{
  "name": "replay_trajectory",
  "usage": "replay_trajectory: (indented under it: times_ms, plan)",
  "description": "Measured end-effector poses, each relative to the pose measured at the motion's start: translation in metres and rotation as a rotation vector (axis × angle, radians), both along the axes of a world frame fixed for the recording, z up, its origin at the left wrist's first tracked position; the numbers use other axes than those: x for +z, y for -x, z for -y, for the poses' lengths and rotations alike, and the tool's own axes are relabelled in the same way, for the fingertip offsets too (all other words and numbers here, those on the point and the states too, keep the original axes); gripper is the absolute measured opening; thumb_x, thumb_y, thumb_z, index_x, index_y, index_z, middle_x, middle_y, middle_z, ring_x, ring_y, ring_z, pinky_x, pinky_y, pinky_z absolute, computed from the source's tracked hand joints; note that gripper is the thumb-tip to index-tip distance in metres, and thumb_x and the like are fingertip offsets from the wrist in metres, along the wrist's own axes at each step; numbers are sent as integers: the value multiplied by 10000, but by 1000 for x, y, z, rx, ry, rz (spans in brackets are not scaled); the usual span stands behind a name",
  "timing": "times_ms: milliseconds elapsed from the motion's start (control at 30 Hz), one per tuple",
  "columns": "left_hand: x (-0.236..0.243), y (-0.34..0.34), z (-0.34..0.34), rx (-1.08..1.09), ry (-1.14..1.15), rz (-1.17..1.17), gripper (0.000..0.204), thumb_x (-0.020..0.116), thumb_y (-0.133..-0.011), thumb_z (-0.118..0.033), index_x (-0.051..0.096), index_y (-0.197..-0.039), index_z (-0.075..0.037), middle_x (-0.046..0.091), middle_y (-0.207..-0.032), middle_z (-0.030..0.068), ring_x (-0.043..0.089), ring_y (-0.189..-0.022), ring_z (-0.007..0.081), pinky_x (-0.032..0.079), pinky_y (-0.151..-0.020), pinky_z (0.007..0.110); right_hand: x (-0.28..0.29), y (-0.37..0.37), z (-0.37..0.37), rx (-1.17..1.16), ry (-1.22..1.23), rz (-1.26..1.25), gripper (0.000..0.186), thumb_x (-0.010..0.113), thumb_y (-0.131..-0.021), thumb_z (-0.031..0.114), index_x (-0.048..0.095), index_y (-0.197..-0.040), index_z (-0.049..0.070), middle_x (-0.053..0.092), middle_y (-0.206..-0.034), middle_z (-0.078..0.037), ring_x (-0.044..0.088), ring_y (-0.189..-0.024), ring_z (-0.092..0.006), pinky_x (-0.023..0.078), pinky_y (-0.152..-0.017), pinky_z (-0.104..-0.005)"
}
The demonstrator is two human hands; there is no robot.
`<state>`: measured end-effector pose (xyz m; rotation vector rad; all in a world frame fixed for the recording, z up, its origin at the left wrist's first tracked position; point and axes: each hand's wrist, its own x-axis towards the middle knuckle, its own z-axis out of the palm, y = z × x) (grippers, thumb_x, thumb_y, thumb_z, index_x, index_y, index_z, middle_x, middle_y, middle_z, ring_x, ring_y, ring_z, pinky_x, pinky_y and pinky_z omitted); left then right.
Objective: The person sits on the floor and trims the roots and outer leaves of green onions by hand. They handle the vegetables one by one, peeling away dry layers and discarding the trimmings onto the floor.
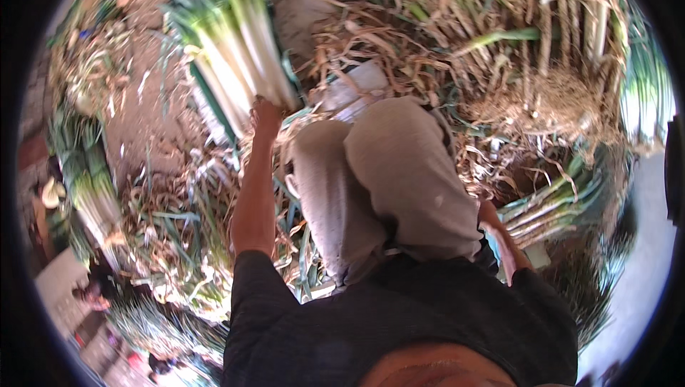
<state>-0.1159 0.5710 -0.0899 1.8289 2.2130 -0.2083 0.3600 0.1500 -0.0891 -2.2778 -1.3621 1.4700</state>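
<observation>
A bundle of large green onions [239, 58] stands slanted at the far left of my knees, white shafts toward me and green tops away. My left hand [265, 114] is at the white lower end of this bundle, its fingers closed against the shafts. Low beside my right thigh is my right hand [489, 217], its fingers mostly hidden by the trouser leg. Just to the right of that hand lie loose green onions [553, 205] with green leaves and pale stalks.
Untrimmed onions with dry leaves and a tangle of roots [549, 105] are heaped at the far right. Dry peelings [178, 215] litter the ground around me. Another onion bundle [93, 187] lies at the left, and more green tops [581, 287] spread at the near right.
</observation>
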Motion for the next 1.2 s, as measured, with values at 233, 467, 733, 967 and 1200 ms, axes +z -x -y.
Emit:
replay_trajectory:
  times_ms: [233, 467, 733, 967, 1200]
  plan:
    - [48, -16, -18, -52, 226, -281, 713, 582, -781, -502, 447, -1218, 45, 513, -1167, 232, 491, -1089, 375, 300, -940, 596, -28, 33, 45, -111, -118, 62, 365, 599, -780, 357, 619, -860, 1, 628, -831, -224, 614, -780, -368, 465, -692, -463]
    - [101, 16, 127, -165, -313, 702, 371, 556, -837, -270, 537, -1037, 43, 555, -975, 193, 548, -870, 270, 417, -766, 401, -21, -3, -156, -193, -334, 107, 262, 522, -841, 211, 583, -972, -8, 612, -911, -241, 604, -819, -363, 473, -700, -435]
    - [162, -7, 377, 390, 218, 845, 322, 581, -817, -249, 550, -978, 29, 602, -819, 146, 563, -745, 234, 443, -651, 371, -50, -31, -283, -86, -615, 248, 377, 513, -839, 159, 452, -1165, -21, 536, -1039, -316, 551, -927, -449, 434, -812, -514]
    - [173, -19, 467, 521, 256, 791, 328, 581, -819, -231, 538, -1038, 10, 609, -859, 133, 560, -812, 229, 437, -710, 365, -77, -32, -301, 331, -233, 346, 459, 584, -801, 400, 552, -776, -57, 603, -758, -258, 608, -712, -406, 459, -622, -519]
    - [168, -15, 459, 418, 176, 805, 349, 581, -820, -212, 527, -1098, -9, 617, -899, 120, 557, -880, 223, 431, -770, 359, 103, 9, -289, 217, 164, -456, 318, 616, -821, 324, 588, -687, 37, 526, -565, -21, 485, -476, -104, 400, -424, -228]
